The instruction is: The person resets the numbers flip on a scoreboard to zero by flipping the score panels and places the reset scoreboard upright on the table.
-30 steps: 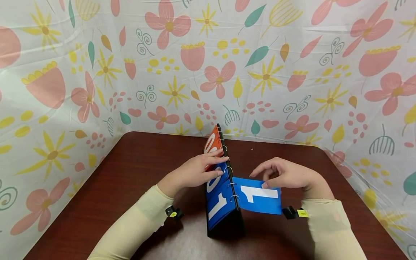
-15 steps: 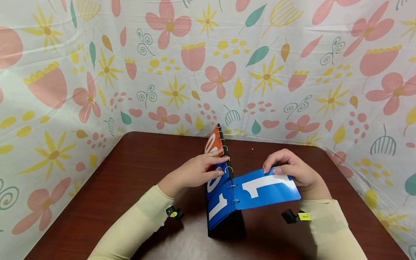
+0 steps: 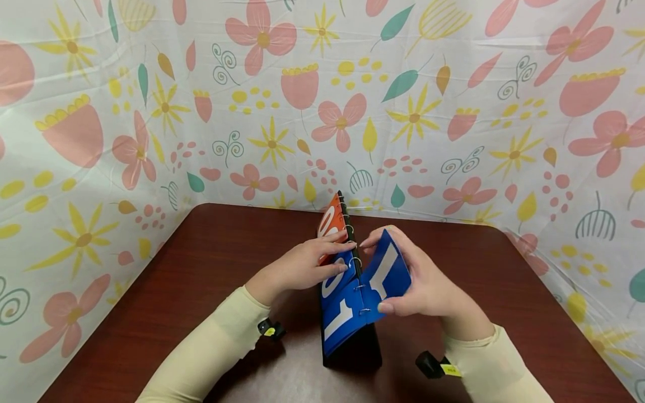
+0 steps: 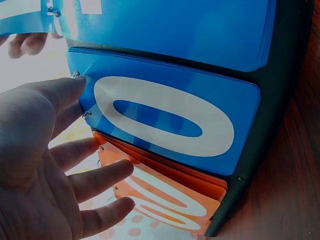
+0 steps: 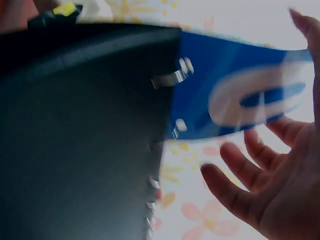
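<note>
A tabletop flip scoreboard (image 3: 353, 350) stands like a tent at the middle of the table, with blue and orange number cards on metal rings. My left hand (image 3: 297, 264) rests across its top edge, fingers extended over the rings, beside a blue 0 card (image 4: 220, 100). Right of the ridge, my right hand (image 3: 430, 288) has a raised blue card (image 3: 400, 280) against its palm, thumb and fingers spread to either side. That card bends upward. It shows a 1 in the head view and a 0 on its other face in the right wrist view.
The dark red-brown table (image 3: 237, 235) carries the scoreboard. A floral curtain (image 3: 176, 112) hangs behind and along the sides. Black wrist cameras (image 3: 430, 365) sit below the sleeves. An orange 0 card (image 3: 330, 221) is at the scoreboard's far end.
My right hand has gone from pinching the card's top edge to cupping its outer end, and has moved left toward the ridge, bending the card upward. My left hand stays put.
</note>
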